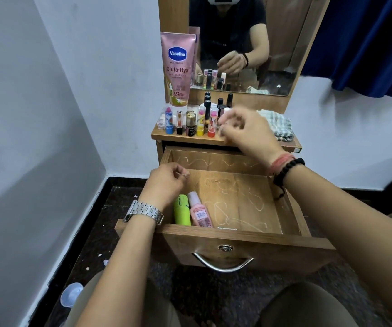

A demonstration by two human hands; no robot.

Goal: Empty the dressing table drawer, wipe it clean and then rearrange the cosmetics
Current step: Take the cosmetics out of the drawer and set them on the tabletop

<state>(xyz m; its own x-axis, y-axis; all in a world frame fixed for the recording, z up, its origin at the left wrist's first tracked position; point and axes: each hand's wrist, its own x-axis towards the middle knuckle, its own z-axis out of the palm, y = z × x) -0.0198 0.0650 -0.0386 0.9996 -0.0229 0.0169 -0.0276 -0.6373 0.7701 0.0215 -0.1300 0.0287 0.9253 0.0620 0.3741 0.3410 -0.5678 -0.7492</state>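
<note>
**Hands over the open drawer**

The right hand, fingers loosely curled, reaches among small cosmetics; whether it holds one, I cannot tell. The left hand hovers half-curled, empty. Just below it, inside the brown wooden drawer, lie a lime-green plastic bottle and a pink plastic bottle.

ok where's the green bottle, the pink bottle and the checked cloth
green bottle [181,212], head view, middle of its body, in the drawer
pink bottle [199,214], head view, on its label, beside the green one
checked cloth [281,126], head view, middle of the folds, on the tabletop
</note>
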